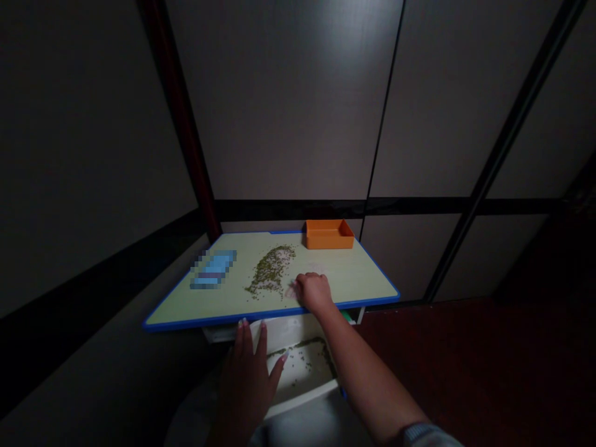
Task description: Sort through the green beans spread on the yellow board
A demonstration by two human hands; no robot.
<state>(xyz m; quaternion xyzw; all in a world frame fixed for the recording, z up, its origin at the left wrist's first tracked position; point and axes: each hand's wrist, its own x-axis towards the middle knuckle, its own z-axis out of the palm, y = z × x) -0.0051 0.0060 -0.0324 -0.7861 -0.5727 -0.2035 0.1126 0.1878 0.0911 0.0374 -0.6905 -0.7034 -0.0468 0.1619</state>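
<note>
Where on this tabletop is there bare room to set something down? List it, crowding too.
Bare: the right part of the tabletop, between the orange box, the right hand and the blue edging; also the front-left corner, before the blurred blue item. Crowded: the middle, strewn with green granules.

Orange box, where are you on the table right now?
In the head view, the orange box sits at the table's far edge, near the right corner, beyond the right hand.
</note>
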